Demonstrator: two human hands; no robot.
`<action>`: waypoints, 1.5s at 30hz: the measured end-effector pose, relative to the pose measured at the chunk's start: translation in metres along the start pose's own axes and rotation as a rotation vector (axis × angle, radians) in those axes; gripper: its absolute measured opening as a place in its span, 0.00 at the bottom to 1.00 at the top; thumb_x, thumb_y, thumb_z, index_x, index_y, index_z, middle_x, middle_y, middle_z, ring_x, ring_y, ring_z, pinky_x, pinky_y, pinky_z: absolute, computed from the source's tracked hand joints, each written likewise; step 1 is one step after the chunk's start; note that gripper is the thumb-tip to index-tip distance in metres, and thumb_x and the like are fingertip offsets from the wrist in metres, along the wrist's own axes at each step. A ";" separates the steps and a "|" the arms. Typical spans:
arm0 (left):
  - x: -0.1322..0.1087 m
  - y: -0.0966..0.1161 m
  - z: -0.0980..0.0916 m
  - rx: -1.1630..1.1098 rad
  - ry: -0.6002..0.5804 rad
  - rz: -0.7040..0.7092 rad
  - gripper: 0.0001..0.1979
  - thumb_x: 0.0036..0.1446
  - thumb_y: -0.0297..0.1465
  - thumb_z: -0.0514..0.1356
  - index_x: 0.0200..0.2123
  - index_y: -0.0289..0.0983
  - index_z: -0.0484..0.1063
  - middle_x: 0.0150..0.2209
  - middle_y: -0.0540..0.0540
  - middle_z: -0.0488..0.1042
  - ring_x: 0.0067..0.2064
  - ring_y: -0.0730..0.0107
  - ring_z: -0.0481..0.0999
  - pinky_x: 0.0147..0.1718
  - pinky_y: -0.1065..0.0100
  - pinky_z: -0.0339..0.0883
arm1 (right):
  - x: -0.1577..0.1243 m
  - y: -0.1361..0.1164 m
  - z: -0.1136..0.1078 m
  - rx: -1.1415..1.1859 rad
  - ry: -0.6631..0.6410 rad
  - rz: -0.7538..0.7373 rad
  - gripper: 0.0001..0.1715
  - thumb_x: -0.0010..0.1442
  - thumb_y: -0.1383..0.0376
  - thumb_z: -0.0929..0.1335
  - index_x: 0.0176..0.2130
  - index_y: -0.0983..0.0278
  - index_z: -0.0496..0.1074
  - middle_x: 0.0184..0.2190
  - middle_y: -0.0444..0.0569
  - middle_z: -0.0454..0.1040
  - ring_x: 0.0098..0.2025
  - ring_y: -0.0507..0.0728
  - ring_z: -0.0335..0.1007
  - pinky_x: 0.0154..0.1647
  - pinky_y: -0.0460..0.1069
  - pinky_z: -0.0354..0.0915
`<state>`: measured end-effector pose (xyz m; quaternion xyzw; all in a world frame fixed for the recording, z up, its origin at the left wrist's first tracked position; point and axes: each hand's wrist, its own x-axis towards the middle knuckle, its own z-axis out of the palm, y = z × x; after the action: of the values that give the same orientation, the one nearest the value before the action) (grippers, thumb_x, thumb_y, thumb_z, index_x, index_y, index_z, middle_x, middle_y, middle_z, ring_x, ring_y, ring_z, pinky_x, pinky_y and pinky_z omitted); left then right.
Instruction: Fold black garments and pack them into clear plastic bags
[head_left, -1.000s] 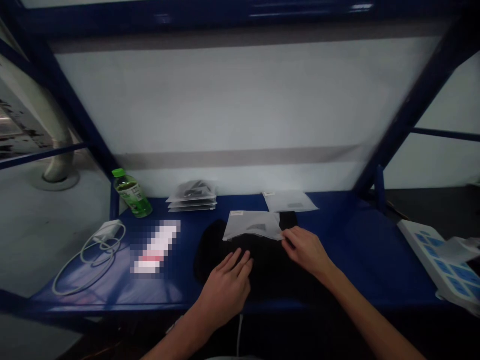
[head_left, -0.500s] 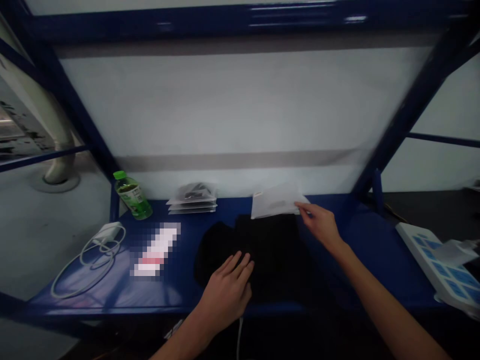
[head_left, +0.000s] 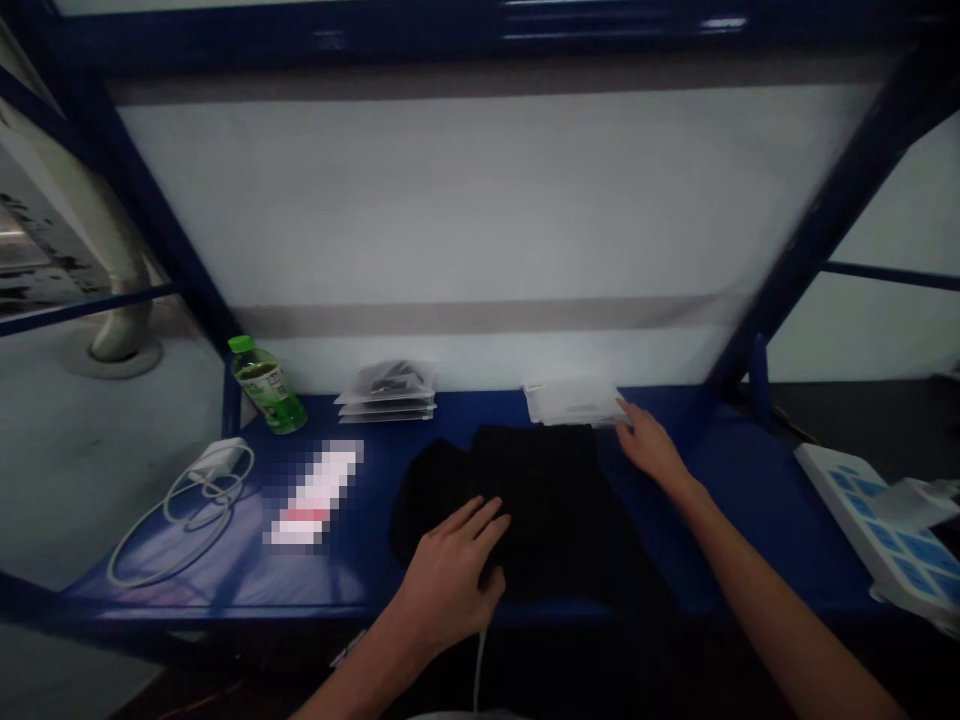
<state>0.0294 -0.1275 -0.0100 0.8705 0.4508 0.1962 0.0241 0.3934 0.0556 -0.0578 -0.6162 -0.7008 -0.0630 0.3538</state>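
My left hand (head_left: 457, 570) lies on a black garment (head_left: 540, 490) spread over the blue tabletop, its fingers stretched out on the cloth and nothing gripped. At the back, beyond the garment's far edge, is a small stack of frosted plastic bags (head_left: 574, 400). The fingertips of my right hand (head_left: 649, 445) are pinched together at the right corner of the top bag. Part of the garment hangs toward me over the table's front edge, where it turns too dark to make out.
Filled frosted bags (head_left: 390, 390) are piled at the back left, near a green drink bottle (head_left: 270, 385). A white charger with its coiled cable (head_left: 217, 460) sits at the left. To the right is a white-and-blue panel (head_left: 885, 530). Blue frame posts (head_left: 817, 235) flank the table.
The top plastic bag has shifted right and back, and now lies flatter. My right hand moved right along with it. My left hand has stayed on the garment.
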 end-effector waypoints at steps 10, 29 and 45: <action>0.053 0.010 -0.017 -0.022 0.026 -0.212 0.08 0.58 0.35 0.60 0.37 0.41 0.78 0.35 0.47 0.79 0.36 0.60 0.79 0.35 0.65 0.69 | -0.040 -0.043 -0.032 0.168 0.086 -0.133 0.17 0.64 0.59 0.63 0.45 0.61 0.77 0.48 0.54 0.79 0.51 0.63 0.74 0.55 0.62 0.68; 0.115 0.043 0.030 -0.257 0.028 -0.140 0.23 0.55 0.46 0.64 0.47 0.37 0.75 0.44 0.40 0.75 0.45 0.54 0.76 0.43 0.59 0.71 | -0.049 -0.064 -0.045 0.257 0.052 -0.127 0.15 0.64 0.60 0.63 0.43 0.59 0.77 0.40 0.49 0.81 0.41 0.61 0.79 0.41 0.54 0.73; 0.096 -0.006 0.012 -0.748 0.183 -0.388 0.09 0.62 0.36 0.55 0.38 0.38 0.70 0.30 0.51 0.75 0.26 0.74 0.74 0.24 0.74 0.65 | -0.076 -0.092 -0.049 0.225 -0.214 -0.420 0.16 0.61 0.68 0.64 0.48 0.58 0.74 0.49 0.51 0.76 0.51 0.61 0.73 0.51 0.59 0.70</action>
<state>0.0783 -0.0459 0.0085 0.6799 0.5044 0.4141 0.3345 0.3301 -0.0540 -0.0329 -0.4170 -0.8495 0.0091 0.3231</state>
